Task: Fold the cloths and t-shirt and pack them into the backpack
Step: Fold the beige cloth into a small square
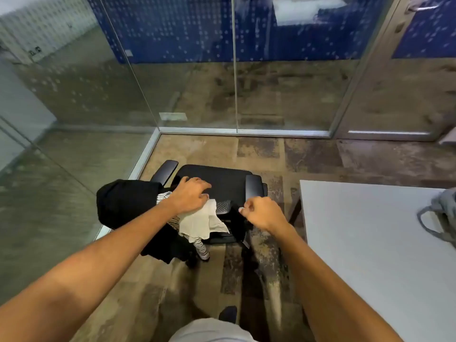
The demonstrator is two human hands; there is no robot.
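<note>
Over the chair (217, 180) back, the left hand (191, 195) grips a white cloth (199, 222) draped beside a black garment (123, 203) and a striped cloth (202, 249). Right of the chair, the right hand (261, 213) is clenched; whether it pinches anything is unclear. Beyond it a table (365, 243) edge carries the grey backpack (441, 213); carpet lies open behind the chair.

Honestly nothing readable here. The blue wall (197, 28) behind the glass just has a pattern of small white marks, too blurry to make out as letters or numbers. No labels or logos I can read on the chair (217, 181), clothes or bench (370, 243) either.
</note>
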